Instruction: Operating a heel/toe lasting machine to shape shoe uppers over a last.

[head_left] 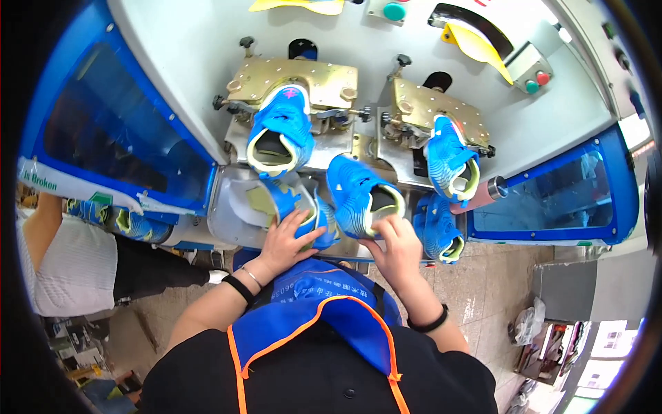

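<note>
My right hand (398,250) pinches the heel collar of a blue shoe (355,188) with pale green lining. That shoe is tilted, its toe pointing up toward the machine, and its front is slightly blurred. My left hand (288,243) lies with fingers spread on a blue shoe upper with green patches (284,199), in front of the machine's left station. A blue shoe (281,131) sits toe-in at the left metal clamp (314,79). Another blue shoe (452,155) sits at the right metal clamp (441,103). Below that one hangs or rests a further blue shoe (436,224).
Blue-framed window panels (131,124) (552,190) flank the machine. A pink cylinder (483,196) juts out beside the right station. Red and green buttons (536,80) are on the upper right. At left, a person in a grey top (76,269) stands near more blue shoes (138,226).
</note>
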`<state>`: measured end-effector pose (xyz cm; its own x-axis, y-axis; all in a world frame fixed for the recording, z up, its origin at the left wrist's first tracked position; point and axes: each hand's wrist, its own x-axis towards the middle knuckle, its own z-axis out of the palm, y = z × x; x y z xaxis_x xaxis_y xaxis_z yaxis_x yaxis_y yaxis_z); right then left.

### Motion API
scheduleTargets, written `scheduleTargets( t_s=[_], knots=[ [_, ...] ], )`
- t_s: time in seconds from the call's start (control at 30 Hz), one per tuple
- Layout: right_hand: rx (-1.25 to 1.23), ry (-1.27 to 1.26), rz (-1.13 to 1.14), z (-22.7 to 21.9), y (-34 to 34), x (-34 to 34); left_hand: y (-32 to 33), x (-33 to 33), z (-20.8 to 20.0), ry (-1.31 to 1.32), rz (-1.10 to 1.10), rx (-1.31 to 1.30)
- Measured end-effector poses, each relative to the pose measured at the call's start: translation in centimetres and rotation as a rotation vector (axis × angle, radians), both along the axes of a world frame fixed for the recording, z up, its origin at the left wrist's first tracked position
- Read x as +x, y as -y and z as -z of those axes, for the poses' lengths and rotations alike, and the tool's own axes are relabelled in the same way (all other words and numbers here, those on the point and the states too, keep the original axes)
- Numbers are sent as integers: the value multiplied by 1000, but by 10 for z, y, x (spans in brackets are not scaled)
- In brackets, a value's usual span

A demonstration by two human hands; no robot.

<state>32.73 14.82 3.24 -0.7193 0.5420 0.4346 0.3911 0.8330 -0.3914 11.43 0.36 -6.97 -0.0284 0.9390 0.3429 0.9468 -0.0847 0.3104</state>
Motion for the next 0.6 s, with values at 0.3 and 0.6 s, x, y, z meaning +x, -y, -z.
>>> scheduleTargets(
  t_s=[0.3, 0.6],
  knots=[
    [587, -65, 253, -120, -58, 59, -16, 14, 4, 3, -26, 8],
    [646, -23, 397, -212, -227, 19, -11, 21, 2, 3, -89, 35]
  ],
)
